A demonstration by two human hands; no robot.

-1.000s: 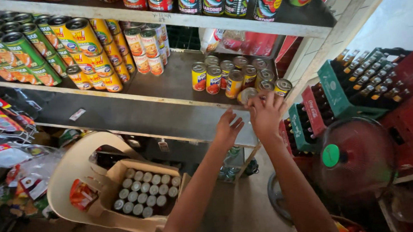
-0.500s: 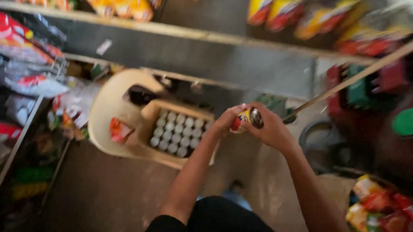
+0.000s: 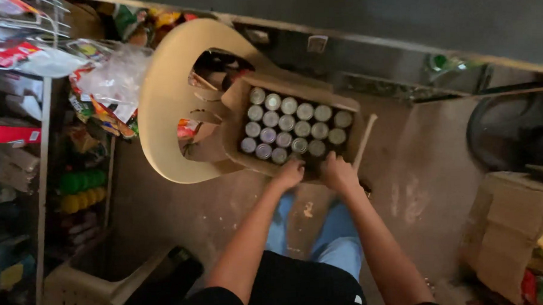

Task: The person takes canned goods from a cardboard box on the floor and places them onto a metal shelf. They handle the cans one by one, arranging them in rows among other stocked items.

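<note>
Item: cardboard box (image 3: 237, 111) of tins, seated on a cream plastic chair (image 3: 161, 108). Contents: silver-topped cans (image 3: 288, 125) in close rows, filling the box from its far edge to just short of the near edge. Change noted: a second ago I had both hands up at the shelf beside a group of coloured cans; half a second ago they were brought down together round one can; now the view has tipped to the floor and both hands are at the near edge of the box. Left hand (image 3: 289, 173): fingers curled into the near row, just beside the last cans. Right hand (image 3: 338, 173): alongside it, close but not touching, knuckles up. Whether either hand is closed on a can I cannot tell, as the fingertips are sunk in shadow at the box's near edge. Reading: the hands have swung from shelf to box, and the work in hand is at the near row. Surroundings: packets and bags (image 3: 101, 86) on racks at the left, a second carton (image 3: 515, 228) at the lower right corner.
</note>
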